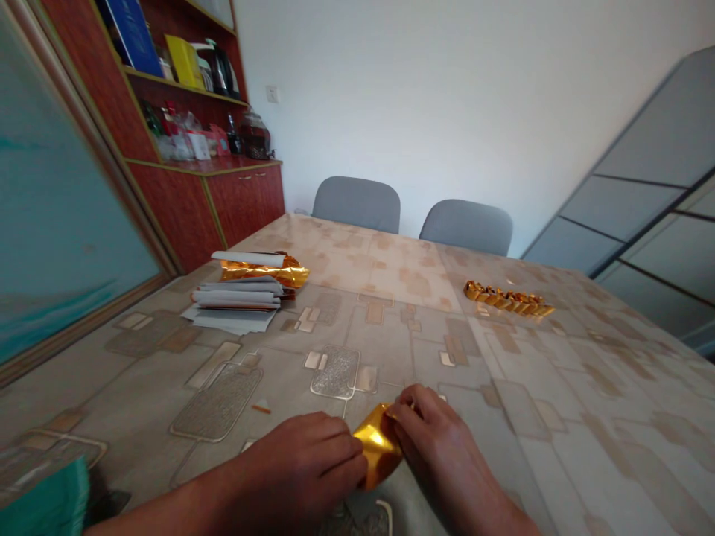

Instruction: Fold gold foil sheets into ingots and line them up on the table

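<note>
A folded piece of gold foil (378, 447) is pinched between the left hand (302, 465) and right hand (441, 447), above the near edge of the patterned bench (503, 476). Beyond the foil lie a row of folded gold pieces (508, 299), rightward, and a stack of papers (237, 301), leftward.

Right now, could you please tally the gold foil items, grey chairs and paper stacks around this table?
Gold foil sheet: 1
Crinkled gold foil strip: 1
Row of folded gold foil pieces: 1 (pieces too small to count)
Grey padded chairs: 2
White paper stack: 1
Total: 6
</note>
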